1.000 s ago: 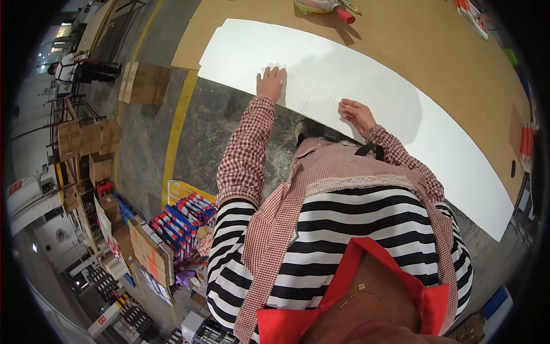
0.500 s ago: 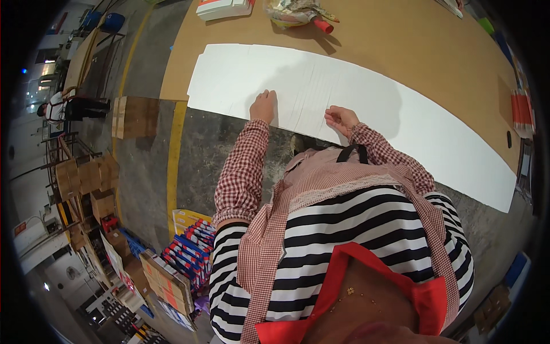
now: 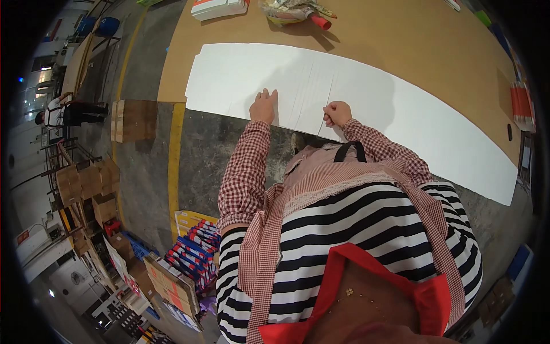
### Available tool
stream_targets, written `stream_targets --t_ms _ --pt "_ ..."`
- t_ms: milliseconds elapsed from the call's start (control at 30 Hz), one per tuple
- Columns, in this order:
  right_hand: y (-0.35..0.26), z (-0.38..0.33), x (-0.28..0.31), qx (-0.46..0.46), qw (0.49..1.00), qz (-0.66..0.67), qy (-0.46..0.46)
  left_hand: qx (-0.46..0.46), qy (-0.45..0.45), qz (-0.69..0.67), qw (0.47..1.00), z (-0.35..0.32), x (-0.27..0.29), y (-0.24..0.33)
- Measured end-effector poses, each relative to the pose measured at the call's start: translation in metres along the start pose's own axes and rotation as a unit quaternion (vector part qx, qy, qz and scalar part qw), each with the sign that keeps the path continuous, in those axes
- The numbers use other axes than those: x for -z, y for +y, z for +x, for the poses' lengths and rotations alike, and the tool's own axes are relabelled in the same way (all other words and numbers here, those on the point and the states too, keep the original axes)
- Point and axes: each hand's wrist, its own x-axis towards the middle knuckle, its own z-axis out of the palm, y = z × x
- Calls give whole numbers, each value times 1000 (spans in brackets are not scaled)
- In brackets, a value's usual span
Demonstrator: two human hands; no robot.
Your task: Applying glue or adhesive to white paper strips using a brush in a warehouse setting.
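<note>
A long white cardboard sheet lies across the near side of the brown table, marked with several thin crosswise lines around its middle. My left hand rests on it near the front edge, fingers stretched forward and slightly apart. To the right of the lines, my right hand is closed, its thumb and fingers curled together beside the rightmost line. What those fingers hold, if anything, is too small to make out.
The brown table carries a clear plastic bag with a red-ended item and a white-and-red box at the back. Red items stand at the right edge. A carton sits on the floor left; a person stands beyond.
My right hand has turned and its fingers have curled closed beside the line. My left hand has stayed in place, its fingers spreading a little.
</note>
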Motion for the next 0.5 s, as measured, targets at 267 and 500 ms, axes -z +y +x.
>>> stream_targets --t_ms 267,500 --pt "-2 0 -3 11 1000 22 6 -5 -9 2 1000 1 0 -1" --pt "-11 -6 -2 4 1000 -16 11 -3 -25 19 999 0 1 2"
